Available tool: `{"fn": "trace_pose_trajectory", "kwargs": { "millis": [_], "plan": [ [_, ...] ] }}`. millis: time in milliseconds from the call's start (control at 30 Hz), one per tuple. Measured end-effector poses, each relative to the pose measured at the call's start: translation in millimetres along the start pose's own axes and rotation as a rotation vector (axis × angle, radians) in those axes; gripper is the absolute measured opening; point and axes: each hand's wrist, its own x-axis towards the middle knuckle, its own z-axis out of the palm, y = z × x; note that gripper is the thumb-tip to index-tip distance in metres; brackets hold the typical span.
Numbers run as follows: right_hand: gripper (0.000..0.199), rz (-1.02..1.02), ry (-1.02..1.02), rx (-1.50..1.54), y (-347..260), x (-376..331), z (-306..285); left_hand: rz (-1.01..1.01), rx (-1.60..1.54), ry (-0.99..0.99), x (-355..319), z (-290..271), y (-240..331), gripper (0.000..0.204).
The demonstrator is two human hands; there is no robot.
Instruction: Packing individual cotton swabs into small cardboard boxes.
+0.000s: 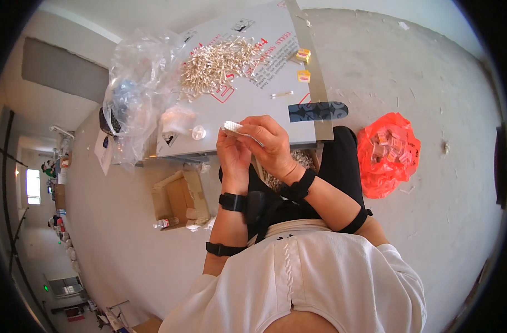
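Over the table's near edge, my two hands meet around a small flat white piece (232, 126) with a bumpy top and a greyish edge; its exact kind cannot be made out. My left hand (233, 154) grips it from below and the left, fingers closed. Thumb and fingers of my right hand (271, 140) pinch it from the right. Beyond them a large loose heap of cotton swabs (217, 65) lies on the table. A few separate swabs (282, 95) rest nearer, to the right. Closest to my left hand stands a small round white container (198, 132).
Two small yellow boxes (303, 76) and a dark patterned strip (318, 111) lie at the table's (281, 119) right side. Clear plastic bags (134, 94) cover its left end. A red bag (389, 155) of small packs sits on the floor right; a cardboard box (178, 200) stands left.
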Motion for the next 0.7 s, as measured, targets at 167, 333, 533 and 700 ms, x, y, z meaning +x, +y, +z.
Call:
{"fn": "trace_pose_trajectory", "kwargs": {
  "millis": [167, 333, 533, 700],
  "plan": [
    [0.032, -0.115, -0.047, -0.095, -3.3, 3.4, -8.8, -0.072, -0.176, -0.049, 3.1, -0.5, -5.7, 0.014],
    [0.041, -0.177, -0.057, -0.171, -4.8, 6.6, -17.7, -0.135, -0.285, -0.077, 4.0, 4.5, -10.0, 0.016],
    [0.045, -0.252, -0.063, -0.259, -7.4, 9.1, -21.6, -0.104, -0.293, -0.113, 6.5, -0.9, -11.7, 0.016],
    [0.044, -0.277, -0.055, -0.302, -5.8, 8.7, -22.8, -0.082, -0.224, -0.081, 9.4, -8.6, -15.5, 0.013]
  ]
}}
